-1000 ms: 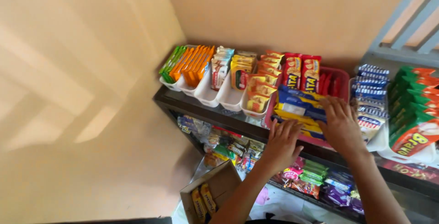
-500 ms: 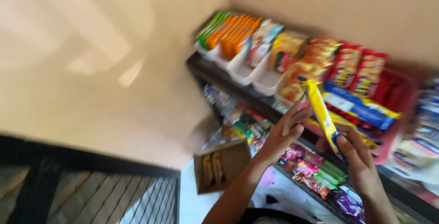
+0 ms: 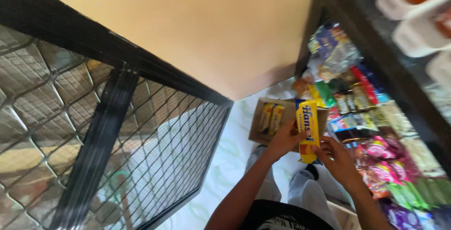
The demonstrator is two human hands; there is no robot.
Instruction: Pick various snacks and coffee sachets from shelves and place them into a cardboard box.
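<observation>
Here, both hands meet just right of centre, low in the frame, on one long yellow cracker packet. The left hand grips its left edge, thumb lying across the glossy face. The right hand pinches the lower right corner, fingers curled about the bottom end. The packet stands nearly upright, a slim rectangle of shiny film, yellow with a blue band at the top and a reddish patch at the bottom.

Just behind the packet, on the floor, sits an open brown cardboard box, matt and square-edged. Two more yellow packets of the same kind lie side by side in it.

Further right, the lower shelf is crowded with small crinkled wrappers: red, green and blue ones above, pink and magenta at mid height, green and purple towards the lower right corner. Detail is blurred. A dark shelf frame runs diagonally across the upper right, with white plastic bins above it, one holding orange packs.

The floor beneath is pale and smooth. The wall across the top centre is plain beige. The left half is filled by a black metal mesh gate, diamond-patterned wire in a heavy bar frame.
</observation>
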